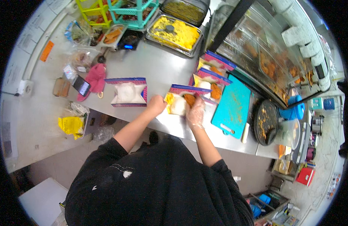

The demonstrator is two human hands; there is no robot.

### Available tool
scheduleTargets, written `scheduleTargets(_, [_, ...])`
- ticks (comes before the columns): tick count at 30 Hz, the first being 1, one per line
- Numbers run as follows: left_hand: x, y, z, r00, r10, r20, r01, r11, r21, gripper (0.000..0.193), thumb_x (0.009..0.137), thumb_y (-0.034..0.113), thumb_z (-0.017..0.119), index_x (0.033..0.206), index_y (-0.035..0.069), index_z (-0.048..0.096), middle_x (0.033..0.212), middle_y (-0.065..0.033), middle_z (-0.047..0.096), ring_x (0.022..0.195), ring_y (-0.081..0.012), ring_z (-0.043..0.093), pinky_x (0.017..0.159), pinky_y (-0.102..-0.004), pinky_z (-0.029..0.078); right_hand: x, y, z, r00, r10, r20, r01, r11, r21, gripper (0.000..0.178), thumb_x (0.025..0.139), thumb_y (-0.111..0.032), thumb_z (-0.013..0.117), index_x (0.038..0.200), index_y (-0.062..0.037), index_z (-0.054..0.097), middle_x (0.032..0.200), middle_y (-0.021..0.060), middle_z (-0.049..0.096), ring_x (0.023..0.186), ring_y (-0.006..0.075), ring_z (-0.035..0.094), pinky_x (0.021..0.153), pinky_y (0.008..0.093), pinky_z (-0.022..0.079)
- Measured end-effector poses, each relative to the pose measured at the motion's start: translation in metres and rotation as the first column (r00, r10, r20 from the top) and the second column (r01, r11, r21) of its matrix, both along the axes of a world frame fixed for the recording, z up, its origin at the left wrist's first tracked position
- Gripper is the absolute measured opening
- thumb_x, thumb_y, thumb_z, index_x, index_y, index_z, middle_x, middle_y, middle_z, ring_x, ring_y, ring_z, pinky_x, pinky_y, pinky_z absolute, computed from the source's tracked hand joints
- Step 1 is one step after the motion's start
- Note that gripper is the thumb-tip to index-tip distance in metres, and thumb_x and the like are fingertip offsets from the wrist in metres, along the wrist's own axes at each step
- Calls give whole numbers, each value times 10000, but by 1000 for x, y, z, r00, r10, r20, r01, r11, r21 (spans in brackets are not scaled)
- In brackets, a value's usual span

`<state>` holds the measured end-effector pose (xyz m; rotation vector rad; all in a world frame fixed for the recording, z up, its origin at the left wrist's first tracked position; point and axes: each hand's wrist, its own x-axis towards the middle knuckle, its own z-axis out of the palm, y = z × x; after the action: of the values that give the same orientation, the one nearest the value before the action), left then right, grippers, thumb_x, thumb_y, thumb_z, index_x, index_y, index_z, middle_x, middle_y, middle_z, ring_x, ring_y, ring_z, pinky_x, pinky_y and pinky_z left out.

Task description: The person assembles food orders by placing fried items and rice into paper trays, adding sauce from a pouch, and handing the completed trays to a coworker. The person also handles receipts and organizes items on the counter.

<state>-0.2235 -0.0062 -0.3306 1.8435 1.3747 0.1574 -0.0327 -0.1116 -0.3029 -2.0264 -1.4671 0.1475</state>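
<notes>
An open cardboard meal box [190, 89] with a purple-and-pink rim lies in front of me on the steel counter. Inside it are a white mound of rice [178, 106], some yellow scrambled egg [169, 98] and a brown fried piece of food [189, 99]. My left hand [156, 105] is bare and closed at the box's left edge, gripping it. In a clear plastic glove, my right hand [196, 114] reaches over the right side, its fingers closed against the fried piece. Left of my hands stands another box [145, 91], lined with paper and holding rice.
Filled boxes [213, 78] stand behind right, beside a turquoise cutting board [233, 107], a knife [245, 133] and a black pan [266, 122]. A tray of yellow egg [174, 33] is at the back. A glass display case [264, 49] rises right; a pink cloth [95, 81] and phone [81, 86] lie left.
</notes>
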Motion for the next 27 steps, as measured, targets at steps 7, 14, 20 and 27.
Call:
scheduleTargets(7, [-15,-15,63,986,-116,-123,110,993,-52,451,843,429,733,880,-21,745,866,-273,699,831,-443,687,795,-501,543,19,-10,40,953,187,238,-182,982,-45,450,857,-217,724,1215,-5,552,1177,264,540,1093,444,526,940,536,425])
scheduleTargets(14, [-162,22,225,817,-290,498,312,949,41,340,918,158,699,1227,18,693,1136,-159,682,1044,-243,649,921,-334,481,40,108,155,810,496,314,-582,748,319,109,854,-88,699,946,-52,654,855,153,637,761,373,618,701,455,505])
scheduleTargets(20, [-251,98,234,835,103,541,-315,896,314,565,833,4,702,1387,56,599,1225,-84,580,1151,-197,551,1015,-289,404,-17,415,119,834,348,-428,-423,902,-91,301,973,-205,603,1167,19,651,1070,92,704,864,177,679,775,379,557])
scheduleTargets(27, [-216,208,130,888,-240,393,156,960,232,625,813,20,670,1405,204,589,1392,-166,536,1235,-361,559,1033,-419,466,-106,634,22,995,50,-89,-47,999,27,214,924,-193,622,975,-15,729,861,156,733,704,244,676,648,397,536])
